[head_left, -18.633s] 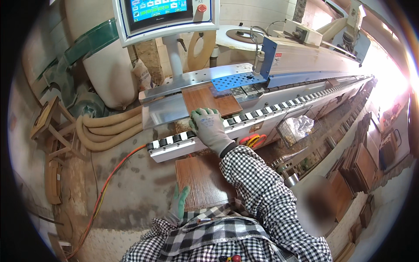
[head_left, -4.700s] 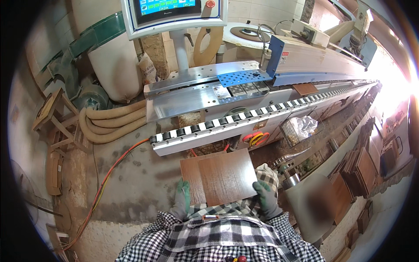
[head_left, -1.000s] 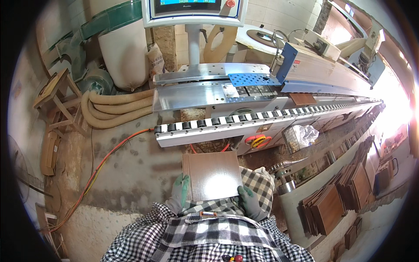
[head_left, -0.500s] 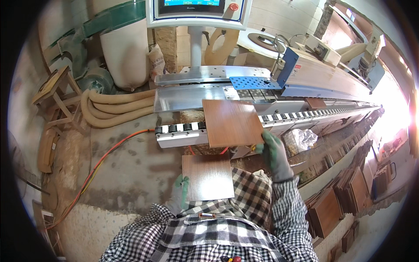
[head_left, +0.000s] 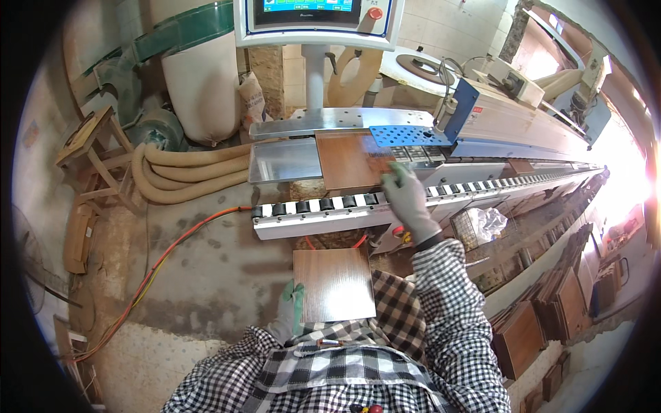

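Observation:
A brown wood-grain board lies on the machine's metal infeed table, its far edge at the long metal guide. At its near right corner my right hand, in a grey and green glove, has its fingers closed on the edge. A second brown board is tilted in front of my body and catches a bright glare. My left hand, gloved alike, grips that board's left edge, and the fingers beneath it are hidden. A blue perforated plate sits just beyond the first board's right side.
A roller rail runs along the machine's near side. Above stands a control panel with a red button. Tan hoses and an orange cable lie at left. Stacked brown boards lean at right, past a plastic bag.
My right hand has moved forward and slightly left, carrying the first board from over the roller rail onto the metal table. My left hand still holds the second board in nearly the same place.

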`<state>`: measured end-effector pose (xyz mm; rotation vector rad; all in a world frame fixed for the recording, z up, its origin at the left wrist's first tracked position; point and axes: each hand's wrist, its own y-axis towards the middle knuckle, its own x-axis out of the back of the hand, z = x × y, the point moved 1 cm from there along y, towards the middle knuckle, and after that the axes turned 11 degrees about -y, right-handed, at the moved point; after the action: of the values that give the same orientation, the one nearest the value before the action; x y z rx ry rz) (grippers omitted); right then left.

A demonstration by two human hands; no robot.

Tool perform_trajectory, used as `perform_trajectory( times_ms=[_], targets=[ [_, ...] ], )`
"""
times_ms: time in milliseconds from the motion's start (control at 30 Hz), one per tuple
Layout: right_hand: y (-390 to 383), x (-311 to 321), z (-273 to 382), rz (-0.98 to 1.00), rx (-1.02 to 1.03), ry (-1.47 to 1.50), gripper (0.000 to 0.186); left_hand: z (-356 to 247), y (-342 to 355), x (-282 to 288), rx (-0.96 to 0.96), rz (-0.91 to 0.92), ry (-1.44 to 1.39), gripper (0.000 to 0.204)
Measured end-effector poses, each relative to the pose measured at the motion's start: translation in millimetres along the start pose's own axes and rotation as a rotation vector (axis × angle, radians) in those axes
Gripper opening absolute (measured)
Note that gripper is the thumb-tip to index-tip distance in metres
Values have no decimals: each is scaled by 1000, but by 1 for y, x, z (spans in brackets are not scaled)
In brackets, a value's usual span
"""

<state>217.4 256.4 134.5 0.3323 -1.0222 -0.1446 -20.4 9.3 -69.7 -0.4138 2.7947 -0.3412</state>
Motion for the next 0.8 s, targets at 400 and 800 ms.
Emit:
perform_trajectory(
  times_ms=[400, 800],
  targets=[
    [-12, -68, 60, -67, 626, -414, 48, 0, 2, 4, -59, 95, 94, 37],
    [-17, -66, 62, -44, 560, -487, 45, 9, 15, 9, 35, 141, -18, 35]
  ],
)
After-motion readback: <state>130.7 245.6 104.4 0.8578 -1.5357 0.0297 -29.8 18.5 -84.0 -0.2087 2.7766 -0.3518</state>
